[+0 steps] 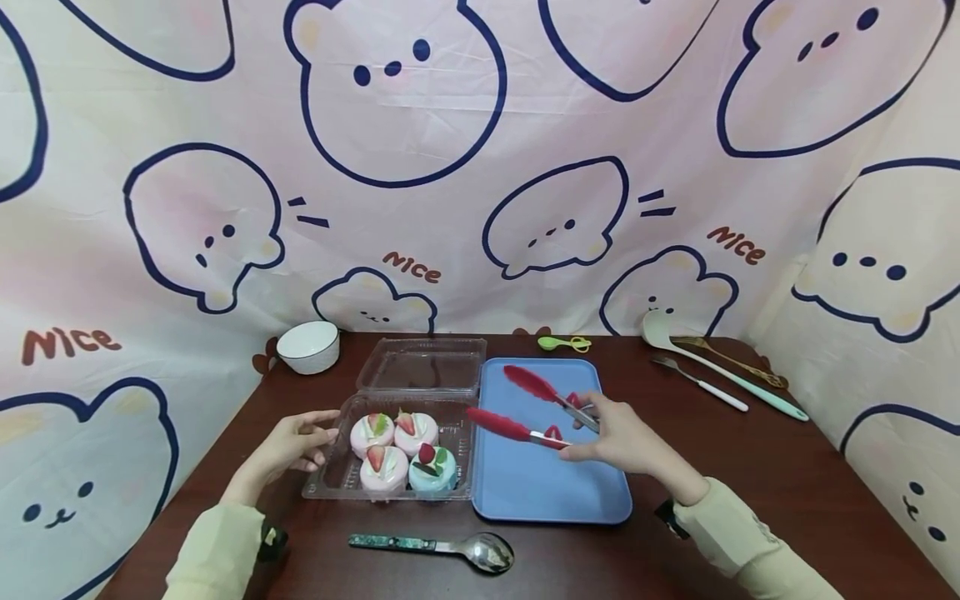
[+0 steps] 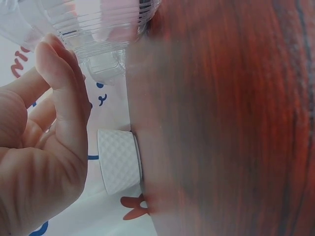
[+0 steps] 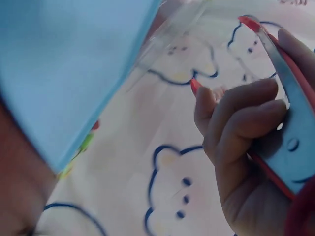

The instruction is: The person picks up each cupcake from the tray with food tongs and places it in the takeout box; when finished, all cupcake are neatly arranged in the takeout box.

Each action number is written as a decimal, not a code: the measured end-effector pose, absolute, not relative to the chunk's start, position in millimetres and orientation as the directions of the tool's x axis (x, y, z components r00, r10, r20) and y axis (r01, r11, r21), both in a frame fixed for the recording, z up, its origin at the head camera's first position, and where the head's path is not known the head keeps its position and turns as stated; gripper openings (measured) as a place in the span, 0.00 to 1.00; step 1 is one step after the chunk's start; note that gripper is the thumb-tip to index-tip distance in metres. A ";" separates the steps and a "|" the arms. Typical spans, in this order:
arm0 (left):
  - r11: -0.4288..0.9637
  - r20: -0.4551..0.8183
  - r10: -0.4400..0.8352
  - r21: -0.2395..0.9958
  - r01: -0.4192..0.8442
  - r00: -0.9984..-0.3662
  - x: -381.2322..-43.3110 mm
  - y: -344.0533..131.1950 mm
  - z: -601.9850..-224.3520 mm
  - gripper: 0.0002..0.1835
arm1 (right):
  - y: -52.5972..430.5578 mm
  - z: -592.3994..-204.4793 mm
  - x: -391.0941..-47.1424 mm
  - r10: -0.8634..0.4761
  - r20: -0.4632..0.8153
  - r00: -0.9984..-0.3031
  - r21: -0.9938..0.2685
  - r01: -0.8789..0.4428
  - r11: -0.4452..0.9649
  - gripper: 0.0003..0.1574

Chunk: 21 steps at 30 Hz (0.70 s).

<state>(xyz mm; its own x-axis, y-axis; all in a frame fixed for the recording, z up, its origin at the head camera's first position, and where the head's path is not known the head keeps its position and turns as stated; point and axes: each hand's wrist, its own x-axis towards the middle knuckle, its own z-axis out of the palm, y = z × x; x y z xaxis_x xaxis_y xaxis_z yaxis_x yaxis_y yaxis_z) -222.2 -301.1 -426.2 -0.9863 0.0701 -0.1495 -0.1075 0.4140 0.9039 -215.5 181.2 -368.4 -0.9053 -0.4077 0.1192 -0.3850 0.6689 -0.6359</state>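
In the head view my right hand [image 1: 621,435] grips a pair of tongs [image 1: 504,423] with red tips, its arms spread apart. The tongs hang over the blue tray [image 1: 551,492], their tips pointing left toward the clear plastic box [image 1: 345,475]. Inside the box sit several small cakes: pink ones topped with strawberry [image 1: 384,472] and a blue one [image 1: 432,473] with a raspberry. My left hand [image 1: 292,446] is at the box's left side, fingers loosely bent. In the left wrist view its fingertips [image 2: 47,56] reach the box wall; whether they touch is unclear.
A spoon [image 1: 431,546] with a patterned handle lies in front of the box. At the back left stands a white bowl [image 1: 309,348]. A green spoon [image 1: 555,342] lies behind the tray. A ladle [image 1: 720,362], a fork [image 1: 701,383] and a gold utensil [image 1: 735,360] lie at the right.
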 end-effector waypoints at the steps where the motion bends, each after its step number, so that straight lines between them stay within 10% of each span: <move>1: 0.416 -0.148 0.070 0.903 -0.106 -0.986 -222.0 -301.3 -426.1 0.31 | 187.0 -370.0 -216.6 -0.380 0.125 -0.917 -0.641 -0.367 0.674 0.46; 21: 0.429 -0.149 0.064 0.897 -0.108 -0.987 -221.8 -300.3 -426.1 0.32 | 299.2 -401.8 -230.4 -0.011 0.101 -0.995 -0.676 -0.076 0.733 0.53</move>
<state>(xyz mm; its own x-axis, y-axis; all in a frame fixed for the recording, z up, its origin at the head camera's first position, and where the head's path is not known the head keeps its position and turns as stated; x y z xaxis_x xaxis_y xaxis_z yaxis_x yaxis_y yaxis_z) -221.8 -300.3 -426.1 -0.9868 0.0636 -0.1490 -0.1077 0.4294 0.8967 -230.4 299.2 -401.8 -0.9949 -0.0108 0.1007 -0.0764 0.7328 -0.6761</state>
